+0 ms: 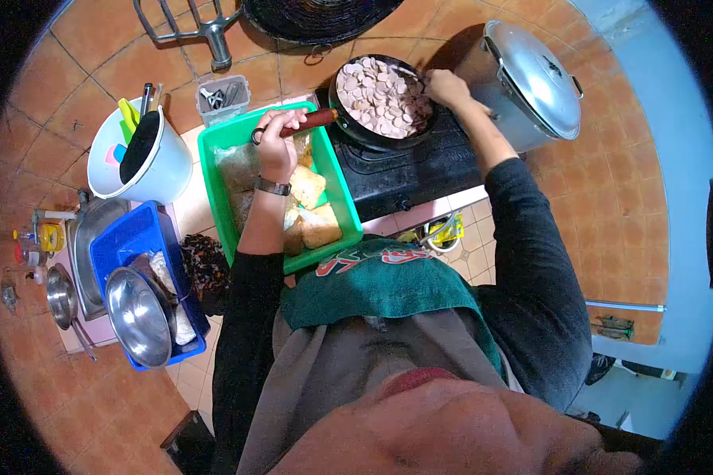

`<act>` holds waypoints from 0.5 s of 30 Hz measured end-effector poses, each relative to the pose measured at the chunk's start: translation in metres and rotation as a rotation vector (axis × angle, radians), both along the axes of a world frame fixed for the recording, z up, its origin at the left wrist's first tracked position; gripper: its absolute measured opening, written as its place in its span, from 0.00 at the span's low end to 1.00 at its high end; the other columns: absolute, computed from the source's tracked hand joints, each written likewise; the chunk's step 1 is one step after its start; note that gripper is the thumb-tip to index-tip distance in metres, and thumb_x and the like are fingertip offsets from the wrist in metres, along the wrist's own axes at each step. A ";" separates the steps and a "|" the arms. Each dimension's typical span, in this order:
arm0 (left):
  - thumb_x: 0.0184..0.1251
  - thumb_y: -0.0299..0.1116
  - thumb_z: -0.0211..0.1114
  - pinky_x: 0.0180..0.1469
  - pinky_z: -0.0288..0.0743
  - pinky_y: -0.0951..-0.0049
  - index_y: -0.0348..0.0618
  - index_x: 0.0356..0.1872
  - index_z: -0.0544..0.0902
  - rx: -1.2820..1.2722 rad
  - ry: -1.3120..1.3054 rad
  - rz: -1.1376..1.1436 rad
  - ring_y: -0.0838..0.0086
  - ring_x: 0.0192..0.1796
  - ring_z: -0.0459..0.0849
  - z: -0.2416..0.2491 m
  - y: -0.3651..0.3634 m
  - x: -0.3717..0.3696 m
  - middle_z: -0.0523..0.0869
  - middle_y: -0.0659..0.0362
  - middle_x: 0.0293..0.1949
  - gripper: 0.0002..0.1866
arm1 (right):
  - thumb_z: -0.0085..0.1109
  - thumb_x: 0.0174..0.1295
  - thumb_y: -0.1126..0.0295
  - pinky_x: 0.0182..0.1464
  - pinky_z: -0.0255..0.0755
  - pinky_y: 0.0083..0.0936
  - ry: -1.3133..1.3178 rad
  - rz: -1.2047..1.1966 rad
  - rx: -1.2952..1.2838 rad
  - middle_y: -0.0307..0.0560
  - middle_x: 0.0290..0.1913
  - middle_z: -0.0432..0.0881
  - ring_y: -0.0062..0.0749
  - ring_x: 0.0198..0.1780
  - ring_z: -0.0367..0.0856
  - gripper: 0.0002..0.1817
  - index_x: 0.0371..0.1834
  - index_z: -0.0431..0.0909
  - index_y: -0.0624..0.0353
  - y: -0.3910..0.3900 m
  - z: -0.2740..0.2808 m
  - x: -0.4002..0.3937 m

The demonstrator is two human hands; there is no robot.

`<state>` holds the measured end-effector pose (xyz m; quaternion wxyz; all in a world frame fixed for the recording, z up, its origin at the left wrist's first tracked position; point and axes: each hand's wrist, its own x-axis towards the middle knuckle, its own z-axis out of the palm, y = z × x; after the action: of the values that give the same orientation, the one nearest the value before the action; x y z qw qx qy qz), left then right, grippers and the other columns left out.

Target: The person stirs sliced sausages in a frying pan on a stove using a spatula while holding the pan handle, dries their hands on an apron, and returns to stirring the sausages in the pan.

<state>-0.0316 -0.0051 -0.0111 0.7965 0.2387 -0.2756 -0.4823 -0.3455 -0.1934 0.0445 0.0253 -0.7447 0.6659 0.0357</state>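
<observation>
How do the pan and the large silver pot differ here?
The pan is dark, while the silver pot is bright metal. The pan is shallow; the pot is much deeper. The pan is open, showing pale sliced pieces, whereas the pot has its lid on, hiding any contents. The left hand holds the pan's handle; neither hand grips the pot. Both are round.

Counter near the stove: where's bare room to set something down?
A bare patch of pale counter shows between the white bucket and green tub; a thin strip runs along the front of the stove. It's crowded around the frying pan and lidded pot, over the tub where the left arm crosses, and at the blue tub and steel bowl.
</observation>
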 end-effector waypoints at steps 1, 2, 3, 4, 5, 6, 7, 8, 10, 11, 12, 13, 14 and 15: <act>0.61 0.22 0.57 0.56 0.72 0.52 0.39 0.21 0.72 0.002 -0.001 0.001 0.64 0.33 0.79 0.000 0.000 -0.001 0.77 0.54 0.23 0.09 | 0.51 0.59 0.62 0.54 0.75 0.44 0.044 0.015 0.016 0.59 0.48 0.83 0.53 0.53 0.81 0.16 0.46 0.83 0.56 0.009 -0.001 0.011; 0.61 0.22 0.57 0.56 0.72 0.52 0.39 0.21 0.71 -0.011 0.003 -0.004 0.64 0.33 0.79 0.001 0.000 -0.001 0.77 0.55 0.23 0.09 | 0.51 0.59 0.62 0.55 0.75 0.44 0.039 0.049 0.053 0.60 0.49 0.83 0.53 0.53 0.81 0.18 0.46 0.83 0.59 0.011 -0.009 0.015; 0.61 0.22 0.57 0.56 0.73 0.52 0.39 0.20 0.71 -0.022 0.007 -0.008 0.64 0.33 0.79 0.001 0.001 -0.001 0.77 0.55 0.23 0.09 | 0.51 0.59 0.62 0.55 0.75 0.44 0.033 0.084 0.092 0.61 0.50 0.83 0.53 0.53 0.82 0.19 0.46 0.83 0.63 0.013 -0.017 0.018; 0.61 0.22 0.57 0.56 0.73 0.52 0.39 0.20 0.71 -0.019 0.006 -0.005 0.64 0.33 0.79 0.001 0.001 -0.001 0.77 0.55 0.23 0.09 | 0.52 0.59 0.61 0.55 0.75 0.44 0.064 0.115 0.151 0.62 0.50 0.82 0.52 0.53 0.81 0.21 0.48 0.82 0.64 0.015 -0.022 0.018; 0.61 0.23 0.57 0.56 0.73 0.51 0.40 0.21 0.71 -0.028 -0.007 0.007 0.64 0.33 0.80 0.003 0.002 -0.002 0.76 0.55 0.23 0.09 | 0.52 0.59 0.61 0.55 0.75 0.44 0.063 0.116 0.155 0.62 0.50 0.82 0.52 0.53 0.81 0.21 0.48 0.82 0.64 0.023 -0.022 0.020; 0.60 0.23 0.57 0.57 0.73 0.51 0.40 0.21 0.71 -0.039 -0.018 0.018 0.64 0.34 0.80 0.003 0.003 -0.003 0.76 0.56 0.23 0.09 | 0.52 0.59 0.61 0.55 0.75 0.44 0.063 0.142 0.174 0.63 0.51 0.81 0.52 0.53 0.81 0.21 0.49 0.81 0.64 0.032 -0.020 0.021; 0.60 0.23 0.57 0.57 0.73 0.51 0.40 0.21 0.71 -0.039 -0.017 0.018 0.64 0.34 0.80 0.004 0.003 -0.005 0.76 0.56 0.23 0.09 | 0.53 0.59 0.61 0.55 0.75 0.44 0.064 0.169 0.191 0.64 0.51 0.81 0.52 0.53 0.81 0.22 0.51 0.80 0.65 0.038 -0.019 0.020; 0.61 0.23 0.57 0.57 0.73 0.50 0.40 0.21 0.71 -0.030 -0.056 0.043 0.64 0.34 0.80 0.005 0.003 -0.005 0.76 0.56 0.23 0.09 | 0.53 0.60 0.59 0.54 0.75 0.45 0.036 0.208 0.147 0.66 0.52 0.80 0.53 0.53 0.81 0.23 0.52 0.78 0.65 0.042 -0.028 0.016; 0.61 0.23 0.57 0.57 0.73 0.49 0.40 0.22 0.71 -0.018 -0.097 0.070 0.64 0.34 0.80 0.003 0.003 -0.005 0.76 0.57 0.23 0.09 | 0.55 0.59 0.57 0.54 0.75 0.43 0.073 0.298 0.270 0.66 0.51 0.80 0.54 0.53 0.81 0.23 0.49 0.80 0.66 0.041 -0.037 0.004; 0.61 0.24 0.56 0.58 0.72 0.49 0.40 0.22 0.71 -0.019 -0.057 0.045 0.63 0.35 0.79 0.000 0.002 -0.003 0.75 0.57 0.23 0.08 | 0.56 0.58 0.57 0.54 0.75 0.43 0.060 0.353 0.299 0.67 0.50 0.81 0.54 0.53 0.81 0.24 0.48 0.80 0.66 0.042 -0.039 0.000; 0.61 0.24 0.56 0.58 0.71 0.49 0.40 0.23 0.71 -0.020 -0.016 0.020 0.63 0.35 0.78 0.000 0.001 -0.003 0.74 0.56 0.24 0.07 | 0.56 0.58 0.57 0.54 0.75 0.43 0.060 0.359 0.298 0.67 0.50 0.81 0.54 0.53 0.81 0.24 0.48 0.80 0.66 0.050 -0.023 0.003; 0.61 0.24 0.56 0.58 0.71 0.49 0.40 0.23 0.71 -0.021 -0.017 0.026 0.63 0.35 0.78 -0.001 0.001 -0.002 0.74 0.56 0.24 0.07 | 0.57 0.57 0.57 0.54 0.75 0.43 0.051 0.302 0.302 0.67 0.49 0.81 0.54 0.53 0.81 0.23 0.47 0.81 0.66 0.056 -0.003 0.003; 0.61 0.24 0.56 0.59 0.71 0.49 0.41 0.23 0.71 -0.018 -0.058 0.039 0.63 0.35 0.78 0.000 0.002 -0.003 0.74 0.57 0.24 0.07 | 0.58 0.55 0.57 0.54 0.75 0.42 0.042 0.245 0.305 0.67 0.49 0.81 0.55 0.52 0.81 0.23 0.45 0.82 0.66 0.059 0.019 0.005; 0.61 0.24 0.57 0.59 0.71 0.49 0.41 0.24 0.71 -0.016 -0.098 0.055 0.63 0.35 0.78 0.000 0.001 -0.003 0.74 0.57 0.24 0.07 | 0.60 0.54 0.56 0.54 0.75 0.43 0.054 0.281 0.310 0.65 0.48 0.82 0.55 0.51 0.81 0.22 0.42 0.82 0.66 0.050 0.031 0.002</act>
<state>-0.0348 -0.0037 -0.0116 0.7970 0.2631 -0.3112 -0.4458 -0.3435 -0.1433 0.0758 0.1164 -0.8162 0.5425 0.1610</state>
